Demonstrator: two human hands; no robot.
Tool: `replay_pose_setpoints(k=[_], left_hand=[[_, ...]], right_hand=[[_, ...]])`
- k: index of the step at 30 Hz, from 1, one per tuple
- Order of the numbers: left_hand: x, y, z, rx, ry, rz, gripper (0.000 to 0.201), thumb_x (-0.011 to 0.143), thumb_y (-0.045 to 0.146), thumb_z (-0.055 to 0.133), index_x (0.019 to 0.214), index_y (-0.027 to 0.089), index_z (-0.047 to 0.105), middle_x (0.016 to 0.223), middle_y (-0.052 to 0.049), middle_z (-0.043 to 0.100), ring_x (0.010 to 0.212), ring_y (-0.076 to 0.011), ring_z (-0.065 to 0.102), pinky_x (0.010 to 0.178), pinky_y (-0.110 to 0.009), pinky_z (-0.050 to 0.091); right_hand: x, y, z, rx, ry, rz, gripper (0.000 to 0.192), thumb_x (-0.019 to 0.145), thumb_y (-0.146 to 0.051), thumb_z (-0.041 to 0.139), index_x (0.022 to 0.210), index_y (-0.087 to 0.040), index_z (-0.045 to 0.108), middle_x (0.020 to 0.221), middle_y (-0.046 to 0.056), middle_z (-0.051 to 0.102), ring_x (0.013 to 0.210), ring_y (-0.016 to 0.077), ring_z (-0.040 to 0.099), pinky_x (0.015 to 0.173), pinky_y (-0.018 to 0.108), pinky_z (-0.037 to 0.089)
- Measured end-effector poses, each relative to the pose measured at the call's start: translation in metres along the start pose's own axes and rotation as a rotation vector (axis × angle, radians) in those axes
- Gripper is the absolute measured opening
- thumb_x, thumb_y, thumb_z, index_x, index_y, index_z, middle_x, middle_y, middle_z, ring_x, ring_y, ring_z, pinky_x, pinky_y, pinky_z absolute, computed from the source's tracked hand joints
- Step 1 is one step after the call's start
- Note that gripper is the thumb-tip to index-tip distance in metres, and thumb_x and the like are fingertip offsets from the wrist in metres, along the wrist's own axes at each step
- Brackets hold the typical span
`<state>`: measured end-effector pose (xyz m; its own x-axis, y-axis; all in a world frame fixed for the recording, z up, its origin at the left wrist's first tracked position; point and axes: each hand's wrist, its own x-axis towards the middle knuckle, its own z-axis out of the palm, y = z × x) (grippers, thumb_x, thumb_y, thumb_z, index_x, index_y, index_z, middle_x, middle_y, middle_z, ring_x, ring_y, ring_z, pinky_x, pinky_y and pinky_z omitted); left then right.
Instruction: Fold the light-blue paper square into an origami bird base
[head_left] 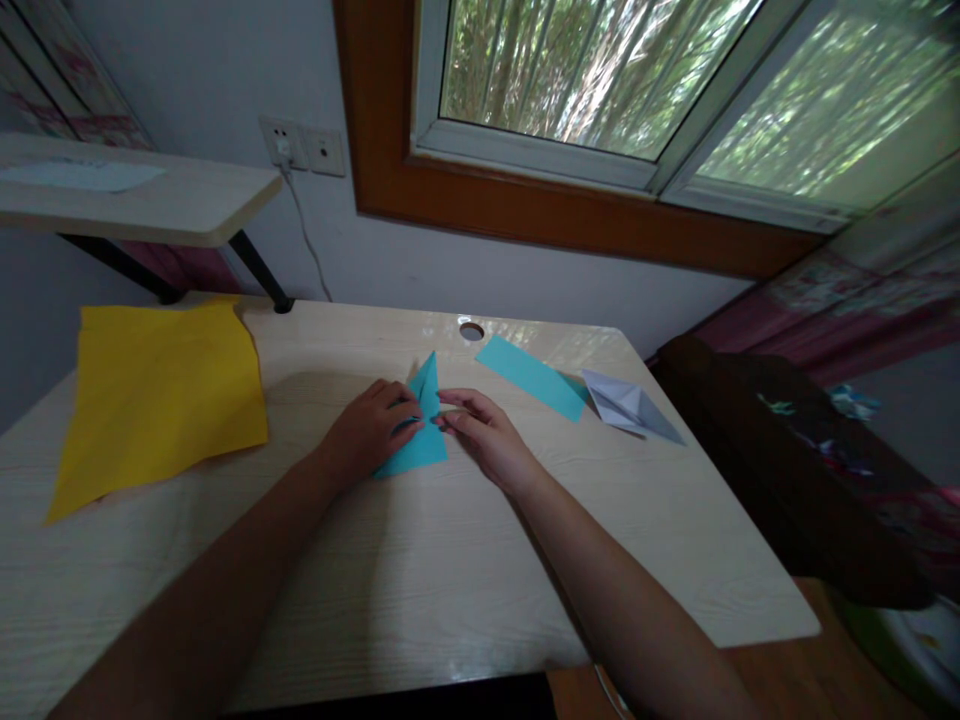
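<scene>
A folded sheet of blue paper (414,458) with a pointed top lies on the table between my hands. My left hand (373,430) rests over its left side, fingers curled and pressing onto the paper near the middle. From the right, my right hand (481,432) pinches the paper's right edge between thumb and fingers. The fingers hide part of the folds. To the right lies a flat blue paper strip (531,377), and beside it a folded white paper boat-like shape (628,403).
A large yellow cloth or paper sheet (169,400) lies on the left of the wooden table (450,590). A raised shelf (217,215) stands at the back left. A round cable hole (472,331) is near the back edge. A white cord (306,235) hangs from a wall socket.
</scene>
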<state>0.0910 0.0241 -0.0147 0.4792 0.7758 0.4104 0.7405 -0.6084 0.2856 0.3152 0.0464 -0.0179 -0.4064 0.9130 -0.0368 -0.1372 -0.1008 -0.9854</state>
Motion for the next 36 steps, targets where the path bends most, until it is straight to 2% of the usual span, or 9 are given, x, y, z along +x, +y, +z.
replay_pose_setpoints(k=[5, 9, 15, 18, 21, 26, 29, 33, 36], left_hand=[[0.000, 0.003, 0.001, -0.052, 0.024, -0.043, 0.020, 0.100, 0.037, 0.057, 0.110, 0.022, 0.065, 0.113, -0.008, 0.065, 0.105, -0.0252, 0.059, 0.097, -0.044, 0.049], [0.000, 0.002, 0.002, -0.057, 0.020, -0.065, 0.020, 0.097, 0.039, 0.061, 0.107, 0.022, 0.062, 0.111, -0.007, 0.064, 0.105, -0.0261, 0.058, 0.098, -0.045, 0.048], [0.002, 0.003, 0.002, -0.034, 0.053, -0.098, 0.035, 0.088, 0.050, 0.071, 0.101, 0.020, 0.057, 0.105, -0.008, 0.059, 0.101, -0.0277, 0.056, 0.093, -0.045, 0.049], [0.002, 0.005, -0.001, -0.018, 0.055, -0.107, 0.033, 0.090, 0.050, 0.068, 0.091, 0.020, 0.054, 0.098, -0.008, 0.057, 0.096, -0.0267, 0.055, 0.089, -0.044, 0.050], [0.003, 0.006, -0.002, -0.014, 0.056, -0.106, 0.024, 0.092, 0.041, 0.066, 0.087, 0.021, 0.053, 0.097, -0.007, 0.057, 0.095, -0.0257, 0.055, 0.088, -0.042, 0.050], [0.002, 0.006, -0.004, -0.040, 0.069, -0.127, 0.004, 0.091, 0.024, 0.059, 0.092, 0.022, 0.055, 0.097, -0.006, 0.059, 0.095, -0.0237, 0.057, 0.089, -0.039, 0.049], [0.002, 0.006, -0.006, -0.106, 0.112, -0.168, 0.004, 0.094, 0.024, 0.054, 0.091, 0.022, 0.056, 0.092, -0.004, 0.061, 0.091, -0.0217, 0.058, 0.087, -0.037, 0.048], [0.001, 0.006, -0.011, -0.311, 0.259, -0.333, 0.010, 0.094, 0.029, 0.056, 0.090, 0.021, 0.059, 0.088, -0.002, 0.063, 0.082, -0.0180, 0.059, 0.077, -0.032, 0.047], [0.001, 0.006, -0.015, -0.586, 0.385, -0.484, 0.016, 0.091, 0.036, 0.061, 0.086, 0.021, 0.059, 0.082, 0.000, 0.061, 0.074, -0.0153, 0.056, 0.069, -0.028, 0.046]], right_hand=[[-0.001, -0.003, 0.000, -0.039, -0.038, -0.080, 0.030, 0.083, -0.033, 0.070, 0.112, -0.026, 0.072, 0.120, 0.004, 0.074, 0.113, 0.0212, 0.067, 0.105, 0.041, 0.049], [0.000, -0.005, -0.001, -0.144, -0.048, -0.091, 0.030, 0.085, -0.033, 0.067, 0.114, -0.027, 0.071, 0.124, 0.003, 0.073, 0.119, 0.0221, 0.064, 0.110, 0.045, 0.046], [-0.002, -0.003, 0.003, 0.064, -0.149, -0.094, 0.036, 0.088, -0.043, 0.069, 0.120, -0.028, 0.068, 0.131, 0.005, 0.070, 0.121, 0.0231, 0.066, 0.113, 0.048, 0.046], [-0.004, -0.003, 0.006, 0.129, -0.204, -0.082, 0.038, 0.091, -0.044, 0.067, 0.125, -0.029, 0.065, 0.137, 0.005, 0.067, 0.121, 0.0229, 0.066, 0.113, 0.049, 0.046], [-0.006, -0.005, 0.008, 0.135, -0.221, -0.080, 0.037, 0.093, -0.046, 0.065, 0.127, -0.029, 0.064, 0.139, 0.005, 0.065, 0.125, 0.0239, 0.064, 0.114, 0.050, 0.046], [-0.004, -0.007, 0.007, 0.059, -0.148, -0.099, 0.038, 0.093, -0.050, 0.064, 0.123, -0.028, 0.066, 0.138, 0.007, 0.066, 0.125, 0.0244, 0.064, 0.111, 0.050, 0.048], [-0.001, -0.005, 0.002, -0.005, -0.030, -0.158, 0.030, 0.092, -0.044, 0.064, 0.116, -0.027, 0.069, 0.132, 0.007, 0.069, 0.121, 0.0238, 0.066, 0.106, 0.047, 0.051], [0.003, -0.002, -0.006, -0.096, 0.179, -0.233, 0.025, 0.089, -0.034, 0.064, 0.112, -0.026, 0.069, 0.125, 0.007, 0.071, 0.115, 0.0230, 0.067, 0.102, 0.043, 0.053], [0.004, -0.002, -0.008, -0.150, 0.170, -0.241, 0.037, 0.086, -0.032, 0.068, 0.123, -0.028, 0.065, 0.133, 0.007, 0.066, 0.120, 0.0224, 0.063, 0.103, 0.042, 0.053]])
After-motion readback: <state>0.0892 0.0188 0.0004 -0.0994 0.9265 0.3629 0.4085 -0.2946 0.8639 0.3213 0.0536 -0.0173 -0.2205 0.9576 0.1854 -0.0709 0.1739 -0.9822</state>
